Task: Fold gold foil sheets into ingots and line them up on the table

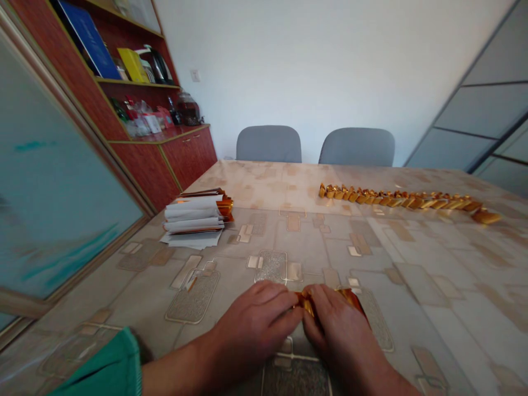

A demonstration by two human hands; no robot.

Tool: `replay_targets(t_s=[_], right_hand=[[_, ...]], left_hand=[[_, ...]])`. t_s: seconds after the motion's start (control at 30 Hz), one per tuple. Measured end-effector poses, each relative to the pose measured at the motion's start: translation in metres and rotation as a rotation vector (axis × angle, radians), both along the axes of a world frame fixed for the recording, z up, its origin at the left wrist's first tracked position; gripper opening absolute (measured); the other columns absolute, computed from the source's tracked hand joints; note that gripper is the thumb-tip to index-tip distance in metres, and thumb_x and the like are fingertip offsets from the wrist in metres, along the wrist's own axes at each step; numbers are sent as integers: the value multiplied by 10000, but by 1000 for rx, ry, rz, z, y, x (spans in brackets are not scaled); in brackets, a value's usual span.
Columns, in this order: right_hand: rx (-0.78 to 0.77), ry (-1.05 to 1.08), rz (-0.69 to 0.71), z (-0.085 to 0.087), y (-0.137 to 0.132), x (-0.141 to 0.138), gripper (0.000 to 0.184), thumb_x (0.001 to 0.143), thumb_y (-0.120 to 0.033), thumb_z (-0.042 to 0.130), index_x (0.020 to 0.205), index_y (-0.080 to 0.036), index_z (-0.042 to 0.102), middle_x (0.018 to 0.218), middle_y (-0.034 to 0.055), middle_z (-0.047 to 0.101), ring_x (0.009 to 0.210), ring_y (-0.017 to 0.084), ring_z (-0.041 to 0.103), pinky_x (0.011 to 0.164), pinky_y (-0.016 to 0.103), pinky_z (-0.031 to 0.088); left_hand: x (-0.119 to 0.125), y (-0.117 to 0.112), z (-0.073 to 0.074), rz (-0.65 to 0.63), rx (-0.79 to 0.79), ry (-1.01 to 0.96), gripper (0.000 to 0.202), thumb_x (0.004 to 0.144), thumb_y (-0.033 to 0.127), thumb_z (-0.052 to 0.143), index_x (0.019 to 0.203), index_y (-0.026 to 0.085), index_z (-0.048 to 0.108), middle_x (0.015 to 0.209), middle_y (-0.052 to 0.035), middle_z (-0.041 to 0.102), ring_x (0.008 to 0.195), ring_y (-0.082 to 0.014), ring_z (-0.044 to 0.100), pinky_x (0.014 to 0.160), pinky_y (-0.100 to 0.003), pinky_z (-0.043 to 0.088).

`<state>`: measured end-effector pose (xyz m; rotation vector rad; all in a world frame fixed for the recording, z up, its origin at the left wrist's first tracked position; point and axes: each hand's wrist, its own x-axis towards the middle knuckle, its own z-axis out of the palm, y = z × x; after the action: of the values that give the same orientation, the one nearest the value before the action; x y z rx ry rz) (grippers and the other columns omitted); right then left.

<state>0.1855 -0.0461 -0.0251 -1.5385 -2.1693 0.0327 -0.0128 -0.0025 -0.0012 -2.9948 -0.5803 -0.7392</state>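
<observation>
My left hand and my right hand rest side by side on the table near its front edge. Both press and pinch one piece of gold foil paper between their fingertips; most of the foil is hidden under my right hand, with an edge showing at its right. A long row of folded gold foil pieces lies across the far right of the table. A stack of unfolded foil sheets, white side up with gold edges, sits at the left.
The table has a beige patterned cover. Two grey chairs stand at its far side. A red-brown cabinet with shelves of bottles and boxes stands at the left, beside a glass panel.
</observation>
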Motion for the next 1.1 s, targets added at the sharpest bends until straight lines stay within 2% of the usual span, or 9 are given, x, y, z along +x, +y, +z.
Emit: replay_targets(t_s=[0.1,0.2,0.3,0.4,0.63,0.8,0.9,1.0,1.1], right_hand=[[-106,75,1,0,0,3,107,854,-114,520,849,-219,543,757,37,691,685,235,707,607,320,493],[-216,183,-2,2,-1,5,49,900,-173,539,908,-219,552,798,36,712,711,224,713,624,314,511],[-240,220,16,4,-1,6,42,934,-215,549,894,-228,548,799,31,713,720,218,711,631,310,520],[-180,185,18,5,-2,5,57,939,-200,547,891,-230,543,772,25,699,692,217,705,613,305,523],[21,-100,87,4,-3,4,208,880,-41,469,898,-222,570,769,41,692,667,223,696,603,310,541],[31,-144,96,-1,-6,7,353,809,2,450,1097,-108,623,871,129,734,764,279,726,685,415,616],[10,-58,125,-4,-9,12,490,822,-47,455,1304,-46,545,1053,206,742,931,308,735,781,457,628],[-75,50,153,-4,-10,19,606,837,-93,460,1442,-92,436,1249,213,693,1093,303,699,880,471,609],[-193,142,200,0,-9,28,654,841,-121,488,1485,-153,382,1334,183,656,1152,291,670,935,489,580]], left_hand=[[-5,-10,-2,-19,-44,98,296,1045,153,402,1286,138,573,1302,-84,672,1206,-223,591,1085,-405,409],[-8,-13,-7,-3,-114,165,356,1017,174,466,1368,141,508,1375,-94,635,1289,-246,553,1152,-455,354],[-8,-13,-9,3,-176,193,423,986,256,542,1391,149,482,1371,-109,635,1289,-268,557,1158,-482,351],[-6,-13,-8,8,-208,198,457,976,292,563,1401,159,466,1376,-126,625,1292,-272,555,1142,-459,375],[-4,-17,4,10,-343,219,548,866,379,722,1316,142,517,1364,-126,601,1300,-287,519,1176,-413,345],[-5,-18,9,-23,-334,251,589,860,397,721,1358,189,486,1412,-146,534,1317,-319,489,1157,-472,355],[-4,-18,11,-31,-331,260,584,868,410,708,1366,204,481,1419,-151,520,1321,-329,480,1148,-490,358],[-3,-18,14,-30,-347,269,603,873,443,698,1382,217,468,1406,-149,525,1305,-331,488,1126,-497,377],[-2,-18,15,-37,-337,280,664,873,467,696,1436,247,420,1416,-156,511,1301,-339,485,1102,-520,392]])
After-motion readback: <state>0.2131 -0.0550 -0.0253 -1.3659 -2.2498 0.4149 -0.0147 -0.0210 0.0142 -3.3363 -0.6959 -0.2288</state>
